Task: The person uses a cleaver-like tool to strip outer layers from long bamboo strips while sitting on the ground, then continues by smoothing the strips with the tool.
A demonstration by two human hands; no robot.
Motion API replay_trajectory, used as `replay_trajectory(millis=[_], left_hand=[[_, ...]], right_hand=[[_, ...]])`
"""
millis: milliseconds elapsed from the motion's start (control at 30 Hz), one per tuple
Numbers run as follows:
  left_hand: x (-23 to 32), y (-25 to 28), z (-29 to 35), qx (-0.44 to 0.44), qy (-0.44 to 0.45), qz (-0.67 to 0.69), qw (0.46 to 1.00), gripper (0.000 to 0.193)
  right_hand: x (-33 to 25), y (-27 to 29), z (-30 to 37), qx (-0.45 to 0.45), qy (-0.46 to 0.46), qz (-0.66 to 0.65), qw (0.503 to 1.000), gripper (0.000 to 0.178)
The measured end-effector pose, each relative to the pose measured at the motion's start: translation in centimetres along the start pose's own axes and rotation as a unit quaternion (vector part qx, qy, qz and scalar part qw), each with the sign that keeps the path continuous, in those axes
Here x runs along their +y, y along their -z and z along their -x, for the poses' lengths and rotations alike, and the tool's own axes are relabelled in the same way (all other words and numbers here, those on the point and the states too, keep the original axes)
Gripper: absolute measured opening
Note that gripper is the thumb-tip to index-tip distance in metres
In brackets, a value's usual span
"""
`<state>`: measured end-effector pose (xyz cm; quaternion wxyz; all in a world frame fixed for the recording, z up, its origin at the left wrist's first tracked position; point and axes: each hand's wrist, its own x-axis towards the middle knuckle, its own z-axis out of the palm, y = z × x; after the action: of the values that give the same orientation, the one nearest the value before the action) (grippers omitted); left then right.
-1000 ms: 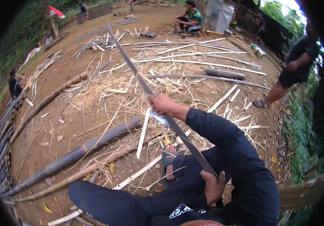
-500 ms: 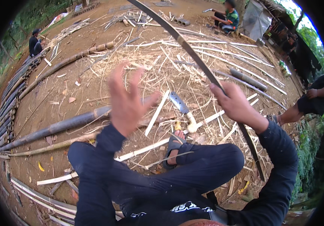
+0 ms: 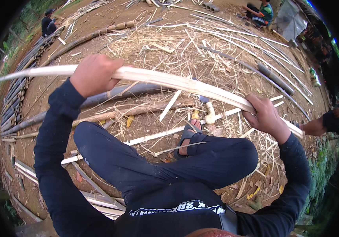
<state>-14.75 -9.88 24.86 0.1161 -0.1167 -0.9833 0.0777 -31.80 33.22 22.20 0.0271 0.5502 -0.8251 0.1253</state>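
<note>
A long split bamboo strip (image 3: 177, 81) spans the view in front of me, its pale inner side showing. My left hand (image 3: 95, 75) is closed round it left of the middle, and my right hand (image 3: 267, 117) grips it close to its right end. Beyond my left hand the strip runs on far to the left. Below the strip, on the ground by my sandalled foot (image 3: 188, 136), lies a knife with a pale handle (image 3: 209, 113); the strip hides most of its dark blade.
A thick dark bamboo pole (image 3: 132, 91) lies across the ground at left, near a row of stacked poles (image 3: 14, 103). Pale strips and shavings (image 3: 138, 49) litter the dirt. Another person's leg (image 3: 315, 128) is at right; two people (image 3: 49, 25) (image 3: 261, 15) sit farther off.
My left hand, open and apart from the strip before, has taken hold of it. The strip has swung from a steep slant to nearly crosswise and turned from dark to pale side.
</note>
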Motion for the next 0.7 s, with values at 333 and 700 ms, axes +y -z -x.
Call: replay_trajectory(millis=[333,700], left_hand=[[9.5,-1.4,10.5,-0.282,0.275,0.343,0.853,0.056],[6.7,-8.4,11.5,-0.422,0.439,0.545,0.577,0.07]], right_hand=[[4.7,-8.0,-14.3,-0.153,0.166,-0.03,0.974,0.021],[6.6,-22.1,-26.1,-0.097,0.221,-0.031,0.97,0.028]])
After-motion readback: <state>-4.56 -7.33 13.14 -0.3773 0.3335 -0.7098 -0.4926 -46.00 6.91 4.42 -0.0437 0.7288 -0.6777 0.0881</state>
